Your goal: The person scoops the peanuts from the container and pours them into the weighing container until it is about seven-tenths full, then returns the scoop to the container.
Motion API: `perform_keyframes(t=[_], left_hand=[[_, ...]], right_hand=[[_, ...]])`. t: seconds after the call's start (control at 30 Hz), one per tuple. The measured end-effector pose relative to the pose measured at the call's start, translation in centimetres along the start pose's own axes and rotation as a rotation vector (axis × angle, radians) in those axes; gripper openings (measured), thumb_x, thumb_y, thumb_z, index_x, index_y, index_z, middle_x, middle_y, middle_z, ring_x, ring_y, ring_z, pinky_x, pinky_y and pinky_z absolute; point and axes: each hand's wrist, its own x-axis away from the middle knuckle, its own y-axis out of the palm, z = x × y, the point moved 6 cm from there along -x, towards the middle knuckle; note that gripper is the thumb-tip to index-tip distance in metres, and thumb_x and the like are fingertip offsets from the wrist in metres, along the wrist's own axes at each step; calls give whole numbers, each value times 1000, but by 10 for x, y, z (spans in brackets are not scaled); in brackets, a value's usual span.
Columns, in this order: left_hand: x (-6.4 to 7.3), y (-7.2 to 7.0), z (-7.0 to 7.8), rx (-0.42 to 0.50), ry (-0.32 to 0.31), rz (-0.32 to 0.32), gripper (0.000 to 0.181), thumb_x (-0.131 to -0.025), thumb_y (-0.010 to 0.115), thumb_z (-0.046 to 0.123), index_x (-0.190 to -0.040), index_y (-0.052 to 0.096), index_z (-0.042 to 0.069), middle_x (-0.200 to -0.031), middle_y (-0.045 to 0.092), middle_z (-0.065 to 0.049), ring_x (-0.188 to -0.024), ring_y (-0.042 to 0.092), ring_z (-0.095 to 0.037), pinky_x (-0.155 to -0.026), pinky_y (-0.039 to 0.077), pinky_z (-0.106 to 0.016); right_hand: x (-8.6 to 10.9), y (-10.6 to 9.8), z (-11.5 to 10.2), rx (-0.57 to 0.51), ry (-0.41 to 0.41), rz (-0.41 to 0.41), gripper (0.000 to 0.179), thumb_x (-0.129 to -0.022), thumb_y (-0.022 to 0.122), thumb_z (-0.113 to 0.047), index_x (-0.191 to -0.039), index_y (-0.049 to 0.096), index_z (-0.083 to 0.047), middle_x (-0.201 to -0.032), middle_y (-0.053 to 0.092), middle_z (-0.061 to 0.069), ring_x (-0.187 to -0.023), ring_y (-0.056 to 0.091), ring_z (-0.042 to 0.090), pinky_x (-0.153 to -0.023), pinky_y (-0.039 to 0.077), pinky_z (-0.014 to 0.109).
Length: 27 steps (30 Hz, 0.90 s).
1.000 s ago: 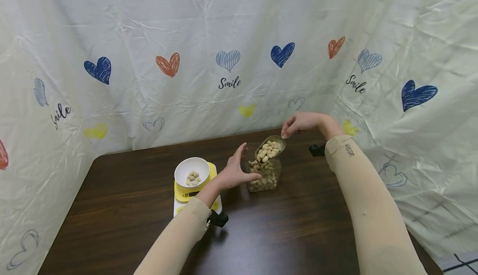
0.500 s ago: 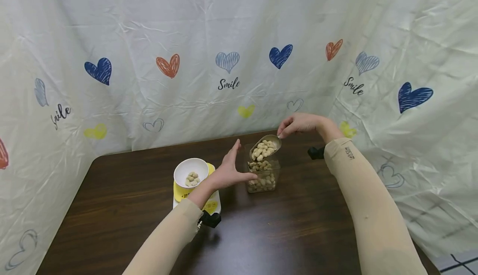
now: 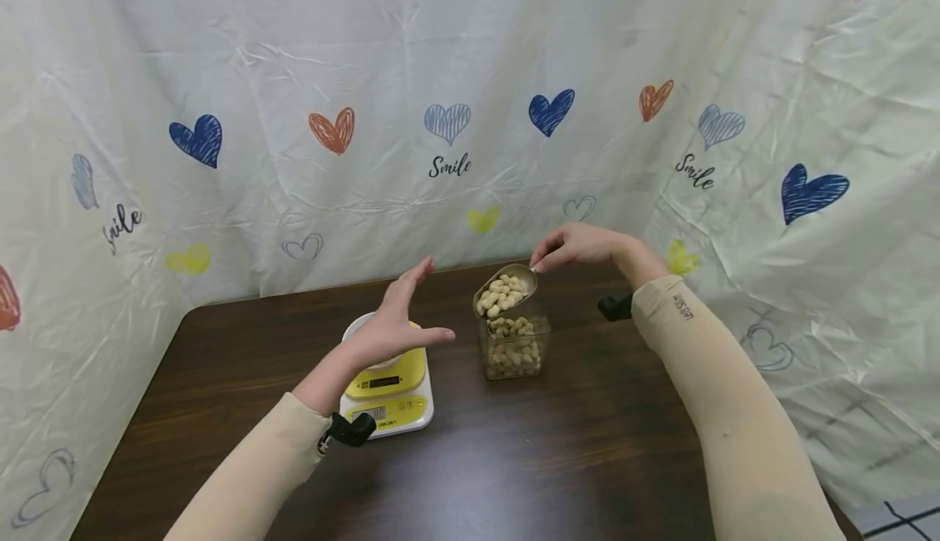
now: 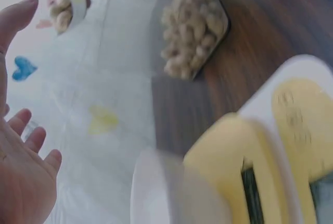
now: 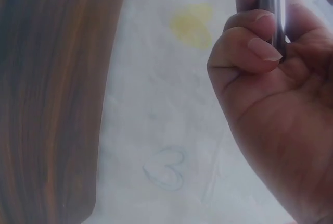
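Note:
In the head view my right hand (image 3: 580, 247) grips the handle of a metal scoop (image 3: 530, 277) heaped with peanuts (image 3: 501, 294). The scoop hangs over the back left of a clear square container (image 3: 545, 337), which holds many more peanuts. The right wrist view shows curled fingers round the scoop's shiny handle (image 5: 271, 5). My left hand (image 3: 382, 333), thumb and fingers spread, holds nothing and hovers over a white bowl (image 4: 151, 193), covering most of it in the head view. That bowl sits on a yellow and white kitchen scale (image 3: 392, 410).
A dark wooden table (image 3: 514, 459) carries the scale and, to its right, the container. Behind the table's back edge hangs a white curtain (image 3: 382, 182) printed with hearts.
My left hand has moved left, away from the container and over the bowl. My right hand has carried the loaded scoop a little to the left.

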Motion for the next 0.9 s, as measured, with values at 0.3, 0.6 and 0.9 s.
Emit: perform_keyframes(t=[0.3,0.6,0.9], left_hand=[[32,-45,-22,-29,-92,38,111,-82,86,48,-163,10,43,-164,20,13,-151,13,-17,-114,26,-60],[58,-65,-47,-132,-132,36,115,-79,85,55,-165,10,36,-166,21,3,-151,14,-28,-113,25,-64],[78,-69,-79,-193,-176,31,121,-77,88,52,-166,12,22,-166,19,-12,-151,13,-39,-111,24,-68]], right_hand=[[-10,17,-20,43,-86,-4,27,-95,76,-33,-115,76,-14,-115,71,3,-107,62,23,-95,48,45],[-17,32,-39,28,-108,26,24,-94,77,-36,-111,78,-20,-116,71,0,-110,62,21,-95,48,42],[-25,53,-63,15,-131,57,20,-95,76,-35,-109,79,-21,-117,71,-3,-114,62,17,-97,47,40]])
